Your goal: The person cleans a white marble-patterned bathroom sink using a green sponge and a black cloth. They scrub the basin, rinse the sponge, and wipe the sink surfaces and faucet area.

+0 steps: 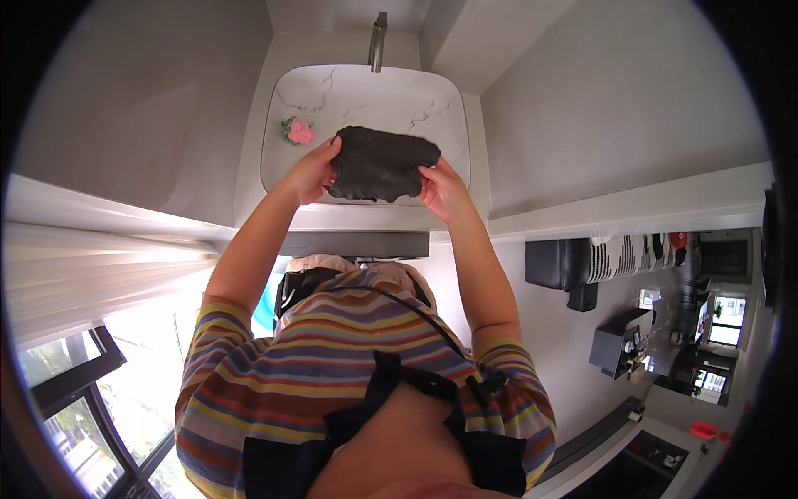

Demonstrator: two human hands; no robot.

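A dark grey cloth (381,163), its lower edge wavy, is stretched between my two hands above the white marbled sink basin (368,87). My left hand (315,171) grips its left edge with the thumb on top. At the cloth's right side, my right hand (444,187) pinches the edge between thumb and fingers. A small crumpled pink and green item (298,131) lies inside the basin on the left; its kind is unclear. The cloth hides the lower middle of the basin.
A metal faucet (378,43) rises behind the basin. Grey walls close in on the left (137,112) and right (629,112). A white curtain (93,274) and dark-framed window stand at lower left. To the right, a room holds a black sofa (552,265) and a low table (617,343).
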